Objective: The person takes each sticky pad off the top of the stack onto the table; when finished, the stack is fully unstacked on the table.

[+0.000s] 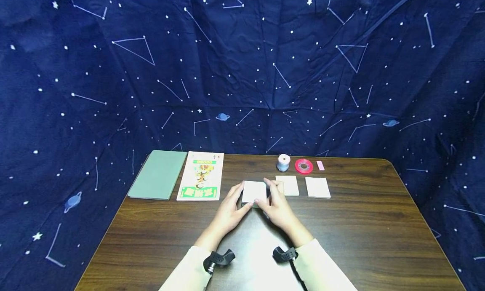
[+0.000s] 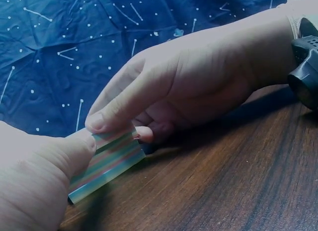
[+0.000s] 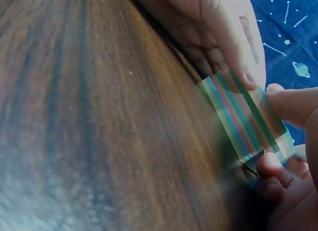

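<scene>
Between both hands, near the middle of the table, is a square note pad with a white top. Its edge shows bands of green, yellow, pink and blue in the left wrist view, where the pad stands close over the wood. My left hand grips its left side, thumb at the near edge. On the opposite side my right hand grips it, the two thumbs close together at the front. In the right wrist view fingertips curl about the pad's lower corner.
Two white square pads lie right of the hands. Behind them are a spool, a red tape roll and a small pink block. Leftward lie a printed booklet and a green book. A starry cloth hangs behind.
</scene>
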`<action>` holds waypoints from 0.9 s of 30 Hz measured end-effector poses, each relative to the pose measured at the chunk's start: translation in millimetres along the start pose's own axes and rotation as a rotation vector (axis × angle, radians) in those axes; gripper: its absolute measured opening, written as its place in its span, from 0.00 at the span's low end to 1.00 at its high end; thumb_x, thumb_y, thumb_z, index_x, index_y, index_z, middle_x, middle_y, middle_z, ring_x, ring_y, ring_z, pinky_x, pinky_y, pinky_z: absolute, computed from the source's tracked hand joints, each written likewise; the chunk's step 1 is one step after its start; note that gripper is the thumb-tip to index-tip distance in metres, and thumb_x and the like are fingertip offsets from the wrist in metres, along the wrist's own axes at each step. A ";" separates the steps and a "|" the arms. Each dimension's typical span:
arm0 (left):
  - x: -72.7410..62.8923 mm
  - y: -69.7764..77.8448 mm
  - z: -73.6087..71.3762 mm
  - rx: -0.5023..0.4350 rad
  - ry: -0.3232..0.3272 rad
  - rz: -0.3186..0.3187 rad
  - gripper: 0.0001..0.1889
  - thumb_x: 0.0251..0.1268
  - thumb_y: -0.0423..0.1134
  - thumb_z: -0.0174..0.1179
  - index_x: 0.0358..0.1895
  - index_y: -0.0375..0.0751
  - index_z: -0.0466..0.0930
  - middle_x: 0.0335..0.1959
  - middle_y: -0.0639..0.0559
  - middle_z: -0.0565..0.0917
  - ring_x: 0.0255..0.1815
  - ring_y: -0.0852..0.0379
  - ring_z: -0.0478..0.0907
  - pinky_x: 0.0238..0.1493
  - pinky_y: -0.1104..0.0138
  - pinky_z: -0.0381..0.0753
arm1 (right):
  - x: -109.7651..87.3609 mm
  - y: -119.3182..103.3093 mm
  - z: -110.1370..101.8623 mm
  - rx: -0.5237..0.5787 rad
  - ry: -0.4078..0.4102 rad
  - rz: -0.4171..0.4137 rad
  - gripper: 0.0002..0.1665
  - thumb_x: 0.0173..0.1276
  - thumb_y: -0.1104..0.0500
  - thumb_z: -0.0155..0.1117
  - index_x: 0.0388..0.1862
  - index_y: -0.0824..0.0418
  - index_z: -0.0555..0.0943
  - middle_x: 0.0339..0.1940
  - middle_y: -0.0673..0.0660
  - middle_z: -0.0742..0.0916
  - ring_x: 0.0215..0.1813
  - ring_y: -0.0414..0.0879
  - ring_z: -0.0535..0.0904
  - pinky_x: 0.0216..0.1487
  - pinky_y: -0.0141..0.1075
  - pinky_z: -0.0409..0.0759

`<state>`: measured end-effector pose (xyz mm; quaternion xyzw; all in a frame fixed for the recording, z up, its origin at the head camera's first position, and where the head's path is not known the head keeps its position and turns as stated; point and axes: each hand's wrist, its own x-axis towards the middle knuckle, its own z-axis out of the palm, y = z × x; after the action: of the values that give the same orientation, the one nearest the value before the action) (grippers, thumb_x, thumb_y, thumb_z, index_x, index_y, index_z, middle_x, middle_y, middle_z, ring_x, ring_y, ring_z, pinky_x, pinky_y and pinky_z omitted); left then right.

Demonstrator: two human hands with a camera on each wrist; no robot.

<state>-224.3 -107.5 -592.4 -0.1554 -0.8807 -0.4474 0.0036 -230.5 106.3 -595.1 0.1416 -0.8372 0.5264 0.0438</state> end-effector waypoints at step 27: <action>0.4 -1.9 2.3 0.030 0.033 0.051 0.43 0.72 0.38 0.73 0.85 0.37 0.63 0.82 0.41 0.71 0.83 0.39 0.70 0.84 0.43 0.69 | 0.3 1.2 -1.4 0.111 0.077 -0.088 0.44 0.59 0.68 0.85 0.72 0.62 0.75 0.39 0.63 0.83 0.25 0.35 0.71 0.22 0.25 0.70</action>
<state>-224.9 -106.7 -595.2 -0.1704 -0.8830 -0.4362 0.0317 -231.2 108.0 -595.5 0.1602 -0.7972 0.5748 0.0912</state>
